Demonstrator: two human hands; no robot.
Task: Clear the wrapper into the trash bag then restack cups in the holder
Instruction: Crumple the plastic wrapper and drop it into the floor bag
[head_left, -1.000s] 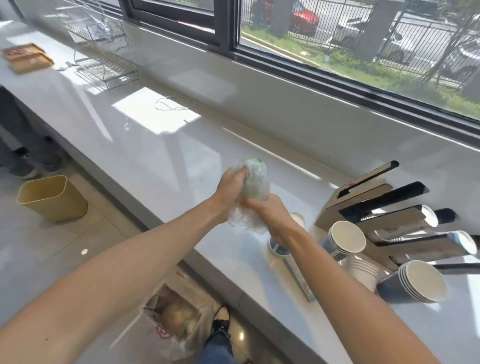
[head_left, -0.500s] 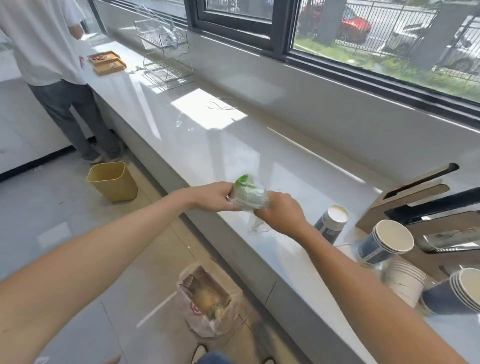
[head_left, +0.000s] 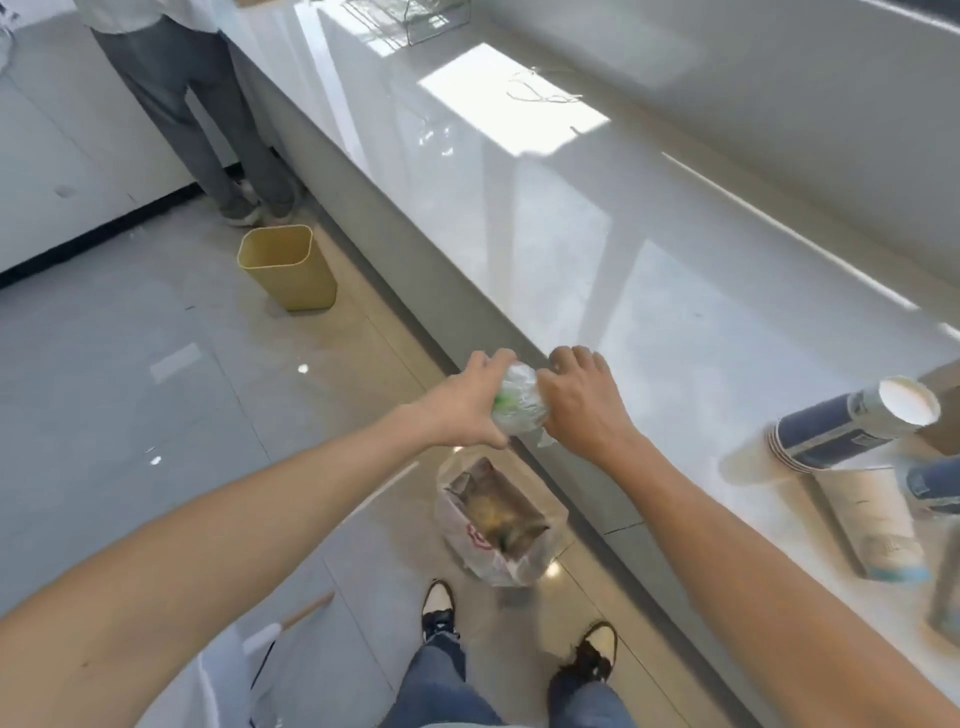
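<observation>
A crumpled clear plastic wrapper (head_left: 517, 400) with a green mark is squeezed between my left hand (head_left: 462, 402) and my right hand (head_left: 582, 400). Both hands hold it at the counter's front edge, above the floor. Below them stands an open trash bag (head_left: 498, 525) of thin plastic with brown waste inside. A stack of blue paper cups (head_left: 852, 423) lies on its side on the white counter (head_left: 649, 291) at the right. More cups (head_left: 932, 483) show at the right edge, blurred. The cup holder is out of view.
A yellow bin (head_left: 285, 267) stands on the tiled floor by the counter. Another person's legs (head_left: 208, 114) are at the far left end of the counter. A wire rack (head_left: 410, 15) sits at the counter's far end. My shoes (head_left: 519, 634) are just behind the bag.
My view has tilted down toward the floor. Both hands have carried the wrapper from above the counter out to its front edge, over the trash bag.
</observation>
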